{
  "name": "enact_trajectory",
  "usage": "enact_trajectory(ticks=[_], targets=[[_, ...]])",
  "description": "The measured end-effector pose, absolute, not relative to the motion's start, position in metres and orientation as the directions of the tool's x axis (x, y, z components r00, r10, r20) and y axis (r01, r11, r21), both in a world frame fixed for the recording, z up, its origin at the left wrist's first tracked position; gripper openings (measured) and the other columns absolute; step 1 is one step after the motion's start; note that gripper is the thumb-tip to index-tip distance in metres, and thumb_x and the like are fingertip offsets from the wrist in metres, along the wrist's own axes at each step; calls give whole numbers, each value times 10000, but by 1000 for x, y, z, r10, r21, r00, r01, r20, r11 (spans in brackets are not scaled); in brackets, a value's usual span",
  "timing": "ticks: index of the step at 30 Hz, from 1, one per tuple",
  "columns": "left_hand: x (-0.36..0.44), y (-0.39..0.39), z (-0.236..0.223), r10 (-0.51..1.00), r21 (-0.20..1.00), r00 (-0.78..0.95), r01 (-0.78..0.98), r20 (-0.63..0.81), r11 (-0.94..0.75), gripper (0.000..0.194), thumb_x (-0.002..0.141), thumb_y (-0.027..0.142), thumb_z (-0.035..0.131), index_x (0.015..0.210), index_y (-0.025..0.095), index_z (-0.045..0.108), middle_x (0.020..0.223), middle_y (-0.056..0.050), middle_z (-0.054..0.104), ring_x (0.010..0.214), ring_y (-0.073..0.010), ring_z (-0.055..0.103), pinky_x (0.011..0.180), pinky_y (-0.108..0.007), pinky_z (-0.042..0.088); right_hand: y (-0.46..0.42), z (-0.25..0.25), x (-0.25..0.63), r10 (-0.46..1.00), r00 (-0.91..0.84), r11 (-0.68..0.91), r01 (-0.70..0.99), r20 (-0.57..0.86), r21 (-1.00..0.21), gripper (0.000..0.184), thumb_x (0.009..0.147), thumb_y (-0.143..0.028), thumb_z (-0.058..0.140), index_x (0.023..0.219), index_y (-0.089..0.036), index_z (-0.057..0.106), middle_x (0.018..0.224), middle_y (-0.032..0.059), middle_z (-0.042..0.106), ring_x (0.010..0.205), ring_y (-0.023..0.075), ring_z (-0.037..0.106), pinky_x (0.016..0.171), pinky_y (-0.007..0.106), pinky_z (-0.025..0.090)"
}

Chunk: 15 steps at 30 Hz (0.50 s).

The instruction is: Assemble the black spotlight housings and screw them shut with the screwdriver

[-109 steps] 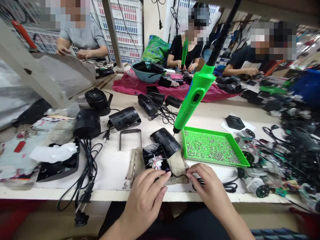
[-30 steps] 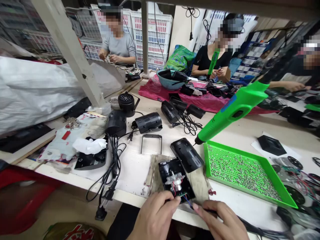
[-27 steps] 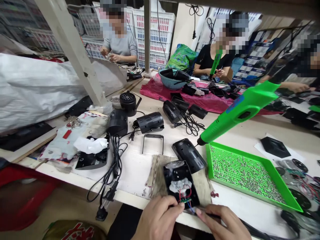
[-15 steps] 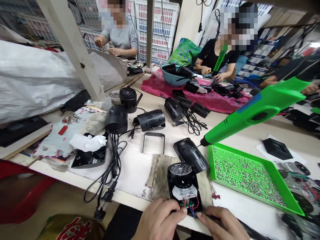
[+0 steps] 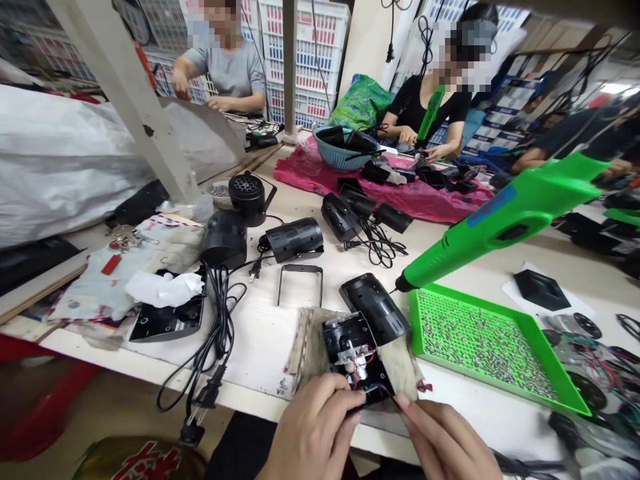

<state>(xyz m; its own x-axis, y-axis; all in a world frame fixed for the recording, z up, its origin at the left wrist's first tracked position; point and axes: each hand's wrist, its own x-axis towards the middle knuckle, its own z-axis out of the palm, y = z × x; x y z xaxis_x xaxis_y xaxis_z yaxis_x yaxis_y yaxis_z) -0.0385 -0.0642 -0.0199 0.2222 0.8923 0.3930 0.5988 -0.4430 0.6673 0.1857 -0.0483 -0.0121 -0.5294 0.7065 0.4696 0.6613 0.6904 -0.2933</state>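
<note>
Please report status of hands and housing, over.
Left hand at near end of open black housing; right hand by its near right corner. Red wires exposed inside. Green screwdriver hangs beyond, untouched.

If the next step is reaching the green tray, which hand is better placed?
Probably the right hand: it lies nearer the green tray than the left hand, though both are at the open black housing.
</note>
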Motion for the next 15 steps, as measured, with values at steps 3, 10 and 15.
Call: enact_trajectory(ticks=[3, 10, 15], targets=[[-36, -59, -17, 879, 656, 219, 595, 423, -464, 188, 878, 139, 504, 1041, 208, 568, 938, -60, 626, 781, -199, 631, 644, -330, 553, -40, -1, 172, 761, -488, 621, 737, 427, -265, 364, 936, -159, 481, 1293, -209, 532, 819, 48, 644, 676, 150, 642, 634, 231, 525], [-29, -54, -11, 859, 623, 229, 607, 457, -493, 160, 862, 115, 517, 987, 197, 572, 893, -61, 628, 750, -209, 609, 636, -346, 536, -12, 25, 151, 784, -532, 575, 817, 319, -51, 369, 970, -186, 314, 953, -204, 683, 680, 17, 605, 471, 140, 601, 411, 245, 421], [-29, -55, -10, 861, 629, 229, 602, 454, -491, 170, 861, 102, 520, 991, 197, 576, 899, -59, 631, 764, -211, 606, 648, -355, 531, -12, 38, 159, 773, -628, 634, 764, 85, -121, 440, 854, -31, 303, 1110, -158, 638, 824, 68, 661, 542, 163, 654, 491, 265, 525]])
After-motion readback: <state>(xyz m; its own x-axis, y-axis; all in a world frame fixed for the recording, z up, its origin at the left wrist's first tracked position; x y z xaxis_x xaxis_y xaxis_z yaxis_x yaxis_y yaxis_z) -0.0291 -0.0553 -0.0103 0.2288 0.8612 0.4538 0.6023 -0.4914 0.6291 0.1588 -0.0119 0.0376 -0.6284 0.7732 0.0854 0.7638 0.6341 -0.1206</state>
